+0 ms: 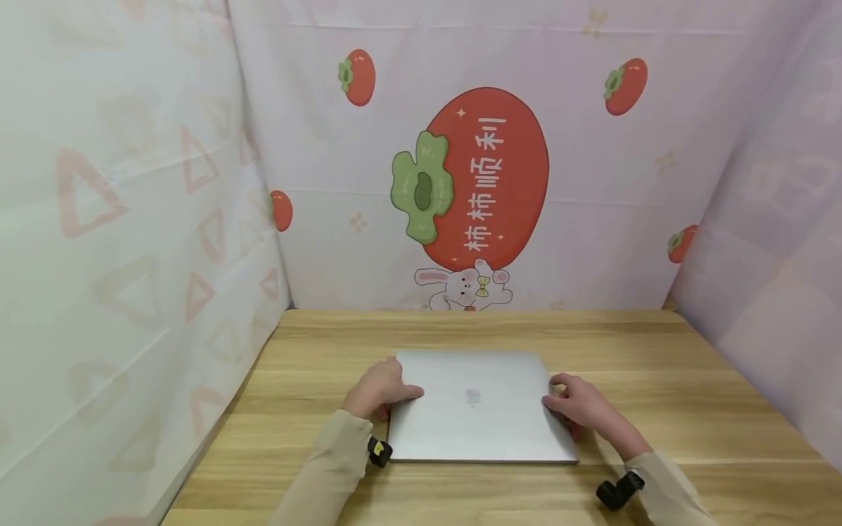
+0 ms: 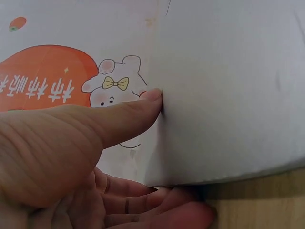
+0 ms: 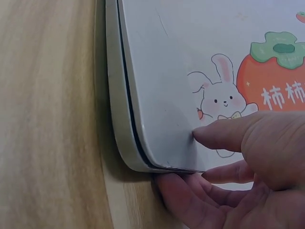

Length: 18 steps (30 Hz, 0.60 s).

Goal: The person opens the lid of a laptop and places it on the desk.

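Two hands (image 1: 383, 389) (image 1: 583, 404) pinch opposite sides of a silver laptop (image 1: 483, 416), thumbs on its lid.

Place: curtained tabletop booth (image 1: 585, 263), as I view it remotely. Entries: one wood-grain tabletop (image 1: 473, 330); three cloth walls by my count, namely Chinese-lettered persimmon-and-rabbit backdrop (image 1: 470, 179), behind; triangle-printed curtain (image 1: 151, 241), left; pale patterned curtain (image 1: 776, 241), right.

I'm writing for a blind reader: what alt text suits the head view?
A person's left hand and right hand hold a closed silver laptop by its opposite sides on a wood-grain table. Behind hangs a pale backdrop printed with a large red persimmon and a white rabbit.
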Tool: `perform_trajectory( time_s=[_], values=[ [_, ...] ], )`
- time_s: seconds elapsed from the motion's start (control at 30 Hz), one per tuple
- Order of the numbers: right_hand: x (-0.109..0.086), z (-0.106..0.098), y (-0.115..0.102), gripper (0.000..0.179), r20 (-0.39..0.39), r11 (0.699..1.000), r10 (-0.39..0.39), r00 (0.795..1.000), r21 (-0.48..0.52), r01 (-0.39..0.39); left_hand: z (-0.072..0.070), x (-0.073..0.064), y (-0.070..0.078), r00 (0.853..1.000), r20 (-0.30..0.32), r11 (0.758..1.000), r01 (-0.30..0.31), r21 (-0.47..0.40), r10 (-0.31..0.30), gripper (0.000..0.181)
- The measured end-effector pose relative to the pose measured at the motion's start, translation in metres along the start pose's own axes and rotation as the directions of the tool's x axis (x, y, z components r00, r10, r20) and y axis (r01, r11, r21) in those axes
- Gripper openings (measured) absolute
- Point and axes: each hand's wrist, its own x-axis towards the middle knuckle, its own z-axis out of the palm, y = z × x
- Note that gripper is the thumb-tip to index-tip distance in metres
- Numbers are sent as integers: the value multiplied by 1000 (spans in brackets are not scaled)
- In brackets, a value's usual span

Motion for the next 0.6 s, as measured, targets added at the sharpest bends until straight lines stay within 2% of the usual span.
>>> perform_trajectory(
  time_s=[0.17,0.37,0.47,0.6],
  values=[
    [-4,-3,5,55,6,1000,-6,1000,25,6,4,0,1,1000,18,1000,8,-9,-8,73],
    [-7,-3,7,58,30,999,-19,999,27,18,5,0,-3,999,26,999,-19,36,18,50],
    [-9,-4,7,59,42,998,-68,997,8,68,5,-3,-7,998,35,996,-47,78,44,45],
    [-14,-6,4,55,51,987,-151,987,-52,154,4,-6,-8,995,38,981,-97,170,92,49]
  ],
)
